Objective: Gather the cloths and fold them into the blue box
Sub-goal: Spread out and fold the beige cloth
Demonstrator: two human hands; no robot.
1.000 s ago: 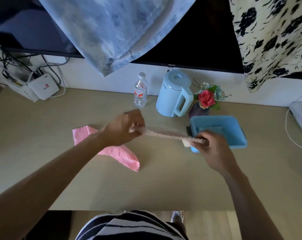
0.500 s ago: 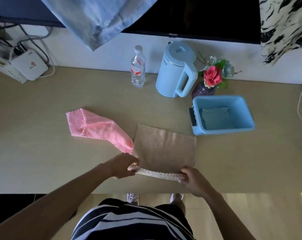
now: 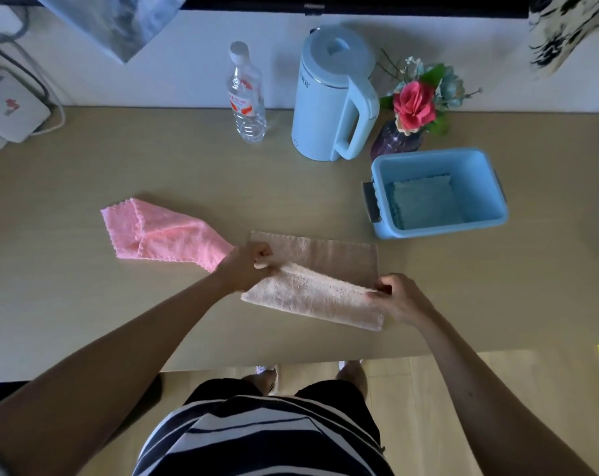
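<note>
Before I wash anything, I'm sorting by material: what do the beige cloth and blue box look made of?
Beige cloth: probably microfibre or terry, matte; its surface shows a fuzzy pile and it folds limply. Blue box: likely moulded plastic, smooth with a faint sheen, with rigid straight walls.

both hands (image 3: 246, 266) pinching beige cloth (image 3: 311, 290)

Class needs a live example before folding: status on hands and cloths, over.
Left hand and right hand both pinch beige terry cloth, half folded. Pink scalloped cloth waits at left. Grey-blue cloth already in blue plastic box. Box approach unobstructed.
</note>
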